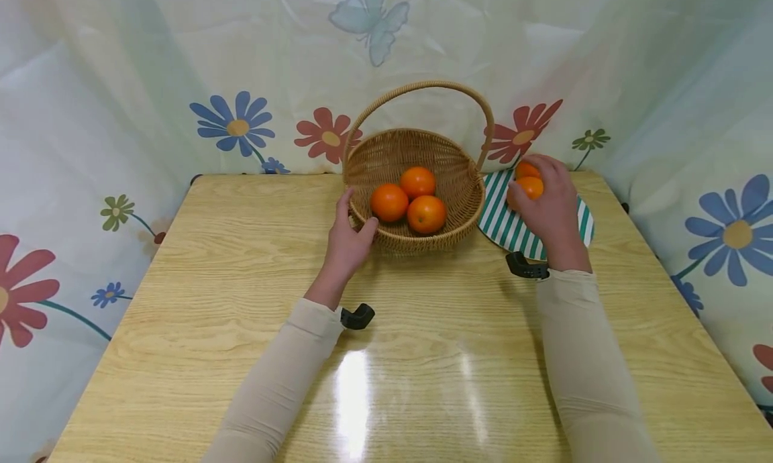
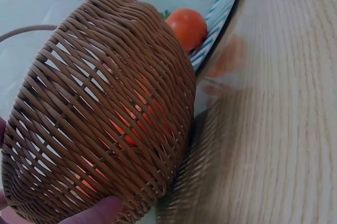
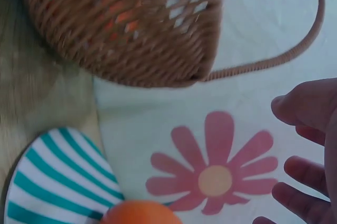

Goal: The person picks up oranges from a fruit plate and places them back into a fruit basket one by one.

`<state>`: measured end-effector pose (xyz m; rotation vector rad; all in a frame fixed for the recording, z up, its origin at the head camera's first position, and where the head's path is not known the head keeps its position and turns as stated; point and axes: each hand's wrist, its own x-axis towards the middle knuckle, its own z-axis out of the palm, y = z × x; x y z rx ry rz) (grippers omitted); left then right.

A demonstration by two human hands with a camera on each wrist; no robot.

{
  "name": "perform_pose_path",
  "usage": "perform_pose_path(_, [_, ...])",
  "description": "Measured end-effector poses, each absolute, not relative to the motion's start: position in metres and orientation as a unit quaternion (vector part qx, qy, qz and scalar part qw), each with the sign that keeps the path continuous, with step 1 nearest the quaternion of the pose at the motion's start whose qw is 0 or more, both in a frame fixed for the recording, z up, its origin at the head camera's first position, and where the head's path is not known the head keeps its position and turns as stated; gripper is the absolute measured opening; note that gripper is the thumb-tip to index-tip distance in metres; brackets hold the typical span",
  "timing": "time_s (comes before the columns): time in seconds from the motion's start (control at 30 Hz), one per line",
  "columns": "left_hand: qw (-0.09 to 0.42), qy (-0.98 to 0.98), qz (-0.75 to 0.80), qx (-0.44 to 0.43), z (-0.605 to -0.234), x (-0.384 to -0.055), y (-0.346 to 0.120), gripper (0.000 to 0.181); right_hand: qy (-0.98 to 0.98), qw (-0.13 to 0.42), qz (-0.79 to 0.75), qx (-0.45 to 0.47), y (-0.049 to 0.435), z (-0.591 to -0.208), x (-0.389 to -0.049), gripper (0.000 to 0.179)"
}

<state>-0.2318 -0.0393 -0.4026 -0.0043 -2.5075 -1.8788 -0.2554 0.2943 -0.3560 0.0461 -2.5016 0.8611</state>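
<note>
A wicker basket [image 1: 417, 245] with a tall arched handle stands at the back middle of the table, with three oranges [image 1: 427, 214] inside. My left hand [image 1: 349, 245] holds its left front rim; in the left wrist view the thumb [image 2: 100, 212] lies against the weave. To the basket's right is a green-and-white striped plate [image 1: 504, 225] bearing two oranges [image 1: 531, 186]. Over these my right hand [image 1: 552, 198] hovers, partly hiding them. In the right wrist view its fingers [image 3: 305, 174] and thumb are apart with nothing between them, and one orange [image 3: 141, 214] shows below.
A wooden table [image 1: 260, 262] extends in front and to both sides. Behind it hangs a curtain [image 1: 272, 47] printed with flowers and a butterfly, close to the basket and plate. The basket handle [image 1: 431, 84] rises high between the hands.
</note>
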Motion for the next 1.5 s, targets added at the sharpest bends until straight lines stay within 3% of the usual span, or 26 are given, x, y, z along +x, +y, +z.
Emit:
perform_pose_path(0.23, [0.002,-0.809,-0.587,0.017,-0.397,-0.231,-0.04,0.073,-0.937,0.185,0.295,-0.026,0.303,-0.359,-0.261,0.053])
perform_pose_path(1.0, [-0.022,-0.807,-0.59,-0.005,-0.402,-0.234,-0.046,0.071,-0.955,0.094,0.274,-0.069,0.328,-0.386,-0.292,0.067])
perform_pose_path(1.5, [-0.004,-0.805,-0.593,-0.022,-0.406,-0.235,-0.046,0.073,-0.958,0.045,0.266,-0.095,0.336,-0.4,-0.306,0.079])
